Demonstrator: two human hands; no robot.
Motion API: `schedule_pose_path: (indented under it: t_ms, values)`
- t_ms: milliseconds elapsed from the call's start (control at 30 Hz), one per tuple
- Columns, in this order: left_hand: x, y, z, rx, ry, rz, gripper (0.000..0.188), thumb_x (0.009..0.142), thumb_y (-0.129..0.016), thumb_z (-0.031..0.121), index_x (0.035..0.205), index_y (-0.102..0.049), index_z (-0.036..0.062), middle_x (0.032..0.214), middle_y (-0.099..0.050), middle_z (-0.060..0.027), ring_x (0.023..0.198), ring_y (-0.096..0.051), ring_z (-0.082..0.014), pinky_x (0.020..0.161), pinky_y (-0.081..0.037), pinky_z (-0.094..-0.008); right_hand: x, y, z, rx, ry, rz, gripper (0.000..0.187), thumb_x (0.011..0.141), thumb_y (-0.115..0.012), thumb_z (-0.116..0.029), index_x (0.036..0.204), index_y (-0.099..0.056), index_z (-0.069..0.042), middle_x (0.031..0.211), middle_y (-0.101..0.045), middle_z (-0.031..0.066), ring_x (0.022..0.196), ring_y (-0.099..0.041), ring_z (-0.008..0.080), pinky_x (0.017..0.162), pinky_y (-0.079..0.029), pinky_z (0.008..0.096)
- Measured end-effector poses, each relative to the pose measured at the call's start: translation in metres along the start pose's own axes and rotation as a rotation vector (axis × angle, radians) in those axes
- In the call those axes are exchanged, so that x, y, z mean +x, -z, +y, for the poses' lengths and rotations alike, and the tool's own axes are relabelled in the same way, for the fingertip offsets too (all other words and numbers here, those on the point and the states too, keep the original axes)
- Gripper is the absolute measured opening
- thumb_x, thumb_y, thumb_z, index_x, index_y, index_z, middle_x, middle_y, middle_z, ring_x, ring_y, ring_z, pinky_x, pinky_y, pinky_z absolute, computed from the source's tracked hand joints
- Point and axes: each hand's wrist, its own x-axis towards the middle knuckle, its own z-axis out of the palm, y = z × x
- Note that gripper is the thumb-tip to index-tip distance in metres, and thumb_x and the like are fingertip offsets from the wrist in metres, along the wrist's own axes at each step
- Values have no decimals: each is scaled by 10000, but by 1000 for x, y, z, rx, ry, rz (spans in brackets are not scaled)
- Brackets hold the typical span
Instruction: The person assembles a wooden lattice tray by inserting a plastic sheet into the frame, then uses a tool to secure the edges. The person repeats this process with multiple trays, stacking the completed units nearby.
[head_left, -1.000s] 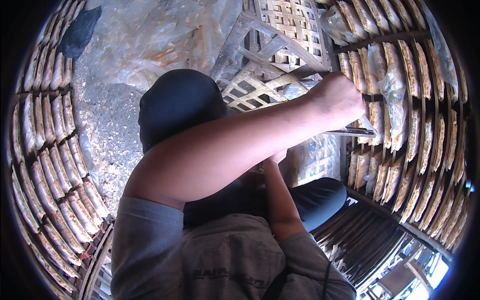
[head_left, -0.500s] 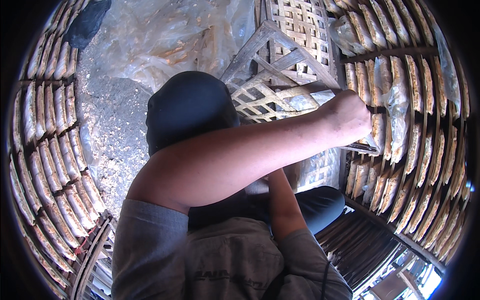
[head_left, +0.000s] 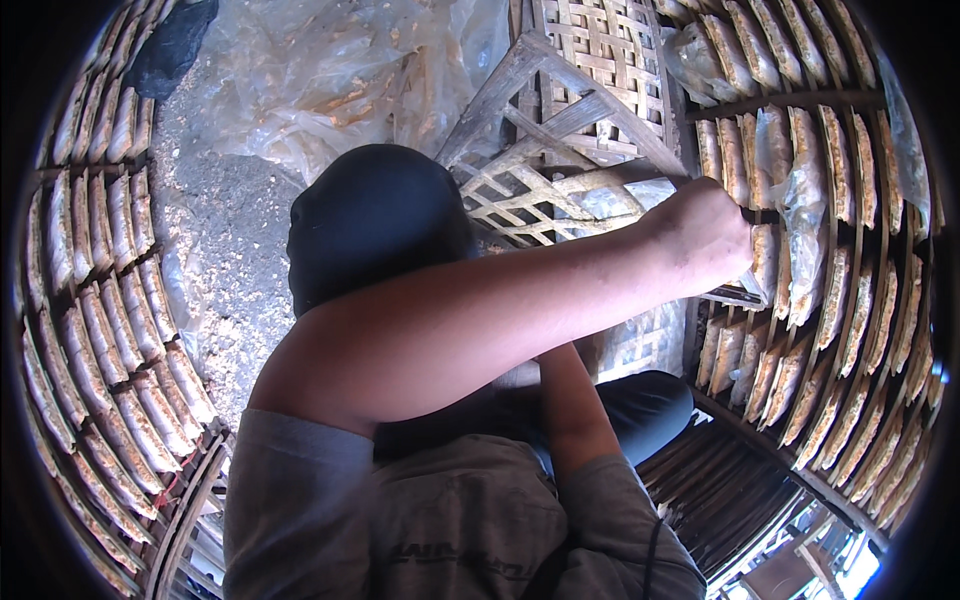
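My left arm reaches across my body to the right. My left hand is closed in a fist at the near edge of the right-hand rack, its fingers mostly hidden on the far side. Right beside the knuckles is a plastic-wrapped slab with a pale, crumbly edge; whether my fingers grip it, I cannot make out. A dark, flat edge shows under the hand. My right forearm comes up from below and passes under the left forearm, which hides my right hand. A woven bamboo tray leans just beyond the left forearm.
Racks of similar wrapped slabs curve along the left and right. Crumpled clear plastic sheeting lies on the crumb-strewn floor. A rounded black shape, apparently my raised knee, is beneath my left arm. Another woven panel stands at the back.
My left hand has shifted slightly to the right, toward the rack. The racks sit marginally differently in the picture; otherwise things look the same.
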Motion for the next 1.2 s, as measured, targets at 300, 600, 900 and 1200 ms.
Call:
schedule_pose_path:
  t_ms: [300,600,900,1200]
  values:
    - [-4,2,-1,72,-38,42,56,719,-651,126,672,-658,95,562,-644,-29,529,-649,-154,460,-456,-319,5,10,5,-24,50,-26,445,895,-618,-233,1269,-503,-22,930,-701,199,819,-704,370,691,-567,469]
    - [5,0,-3,23,-14,-33,97,708,-669,137,623,-715,132,639,-702,-38,635,-693,-179,523,-508,-353,11,20,20,-60,93,-24,472,893,-620,-229,1291,-474,-20,942,-697,201,819,-703,372,688,-566,470]
    - [5,-1,-7,6,11,2,90,713,-665,153,649,-725,137,661,-708,-32,652,-697,-187,546,-524,-354,14,23,26,-68,126,-31,501,891,-622,-225,1312,-445,-18,954,-694,204,819,-702,375,685,-565,471]
    - [10,4,-10,13,15,-33,108,738,-662,159,656,-731,148,680,-715,-22,675,-706,-177,566,-527,-348,17,26,29,-60,137,-25,531,890,-624,-221,1333,-416,-16,965,-691,207,818,-700,377,682,-564,472]
